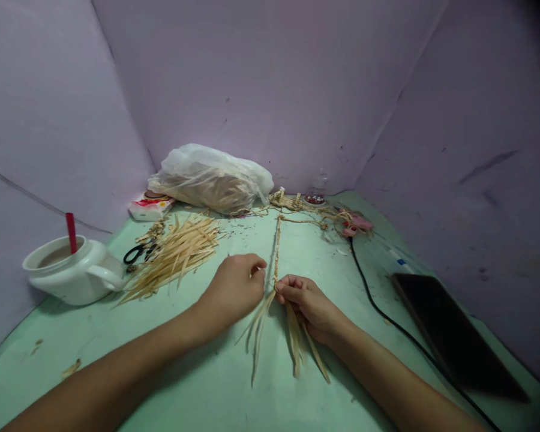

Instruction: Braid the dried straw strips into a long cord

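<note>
A narrow straw braid (pixel 276 249) runs away from me over the table, with several loose flat strands (pixel 257 336) fanning out from its near end. My right hand (pixel 303 300) pinches the near end of the braid between thumb and fingers, and more strands (pixel 293 342) hang below its palm. Just left of the braid is my left hand (pixel 238 285), fingers curled in and pressed together near the loose strands. Whether a strand is caught in them is hidden.
On the left lie a pile of straw strips (pixel 182 246), scissors (pixel 134 254) and a white pot (pixel 74 282) with a red handle inside. Behind stands a plastic bag (pixel 213 177). A black cable (pixel 373 300) and a dark tablet-like slab (pixel 454 330) lie to the right.
</note>
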Tool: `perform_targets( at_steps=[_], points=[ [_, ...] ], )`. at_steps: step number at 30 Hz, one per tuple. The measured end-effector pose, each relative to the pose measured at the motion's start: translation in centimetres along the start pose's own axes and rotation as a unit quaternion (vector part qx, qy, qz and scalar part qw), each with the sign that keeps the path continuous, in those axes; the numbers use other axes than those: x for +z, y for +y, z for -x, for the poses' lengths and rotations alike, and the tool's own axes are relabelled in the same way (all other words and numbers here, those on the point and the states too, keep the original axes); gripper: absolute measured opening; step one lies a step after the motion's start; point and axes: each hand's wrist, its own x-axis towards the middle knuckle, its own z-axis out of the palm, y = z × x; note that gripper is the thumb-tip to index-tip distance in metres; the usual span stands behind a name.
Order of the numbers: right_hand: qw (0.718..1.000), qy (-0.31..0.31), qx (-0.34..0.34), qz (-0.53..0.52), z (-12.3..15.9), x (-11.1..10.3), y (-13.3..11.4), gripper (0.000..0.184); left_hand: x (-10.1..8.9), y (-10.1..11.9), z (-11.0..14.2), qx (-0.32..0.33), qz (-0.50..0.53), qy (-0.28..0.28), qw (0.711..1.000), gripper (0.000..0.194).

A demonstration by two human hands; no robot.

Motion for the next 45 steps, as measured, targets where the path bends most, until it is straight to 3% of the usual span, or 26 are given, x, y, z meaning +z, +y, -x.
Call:
perform_targets(
  at_steps=[1,3,5,6,10,13,15,20,23,27,33,37,40,43,45],
  points=[
    [1.000,-0.004,-0.001,-0.001,0.0,0.0,0.0,0.019,0.0,-0.3,-0.5,-0.046,0.062,-0.022,0.997,0.026],
    [1.000,-0.011,-0.013,-0.014,-0.1,0.0,0.2,0.019,0.5,-0.8,-1.2,-0.133,0.178,-0.136,0.966,0.028],
    [0.999,-0.018,-0.027,-0.018,-0.2,0.0,0.3,0.017,1.2,-1.1,-1.4,-0.177,0.262,-0.235,0.919,0.021],
    [0.999,-0.018,-0.036,-0.009,-0.3,0.0,0.4,0.016,1.4,-1.2,-1.4,-0.181,0.285,-0.255,0.906,0.018],
    [0.990,-0.021,-0.092,0.102,-0.8,-0.6,0.2,0.012,1.6,-1.1,-1.5,-0.189,0.262,-0.236,0.916,0.017],
    [0.968,-0.034,-0.143,0.203,-1.0,-1.2,0.0,0.009,1.5,-1.0,-1.7,-0.195,0.203,-0.229,0.932,0.018],
    [0.939,-0.020,-0.181,0.292,-0.7,-1.5,0.0,0.008,1.8,-0.9,-1.9,-0.192,0.177,-0.215,0.941,0.016],
    [0.822,0.045,-0.268,0.501,0.7,-1.2,-0.4,0.016,3.0,-1.5,-1.7,-0.136,0.203,-0.146,0.959,0.013],
    [0.795,0.094,-0.242,0.548,1.5,-0.8,-0.8,0.016,3.6,-1.8,-1.5,-0.131,0.210,-0.128,0.961,0.014],
    [0.818,0.098,-0.169,0.541,2.1,-0.3,-0.9,0.019,3.7,-1.5,-1.2,-0.159,0.248,-0.135,0.946,0.017],
    [0.802,0.081,-0.196,0.559,3.1,1.1,-0.4,0.021,3.1,-0.6,-0.5,-0.219,0.334,-0.167,0.901,0.019],
    [0.807,0.034,-0.204,0.552,3.5,1.0,-0.7,0.021,2.8,-0.5,-0.5,-0.212,0.319,-0.152,0.911,0.009],
    [0.849,0.040,-0.206,0.485,2.7,-0.4,-1.5,0.028,2.6,-0.7,-0.8,-0.191,0.295,-0.150,0.924,0.006],
    [0.908,0.139,-0.206,0.338,1.2,-1.9,-2.1,0.030,2.3,-0.9,-1.2,-0.171,0.276,-0.165,0.931,0.009],
    [0.955,0.113,-0.154,0.226,0.3,-2.2,-2.1,0.029,2.2,-1.1,-1.3,-0.172,0.266,-0.175,0.932,0.008]
  ],
)
